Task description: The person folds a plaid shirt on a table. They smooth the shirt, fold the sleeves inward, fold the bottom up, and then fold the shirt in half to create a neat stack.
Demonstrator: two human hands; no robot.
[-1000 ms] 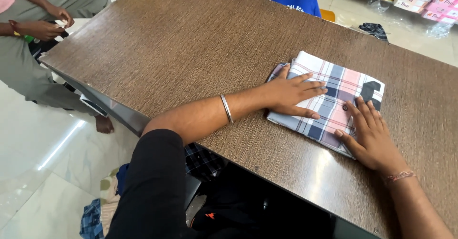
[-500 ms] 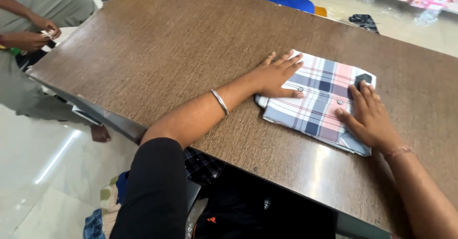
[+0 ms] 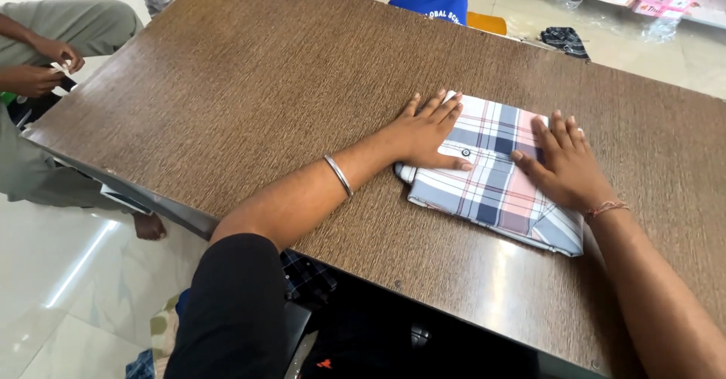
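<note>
A brown worktop (image 3: 249,84) carries a folded plaid shirt (image 3: 491,182). The left hand (image 3: 425,133) lies flat on the shirt's left edge, grip spread, clamping nothing. The right hand (image 3: 566,166) presses flat beside it, fingers apart. A bangle (image 3: 338,175) rings the left wrist.

The folded cotton shirt (image 3: 495,179) at centre right is plaid: white, grey-blue, navy and pale pink. The wood-grain table (image 3: 265,84) beneath is dark brown. A silver metal bangle (image 3: 338,175) circles one wrist; a red thread bracelet (image 3: 605,209) the other.
</note>
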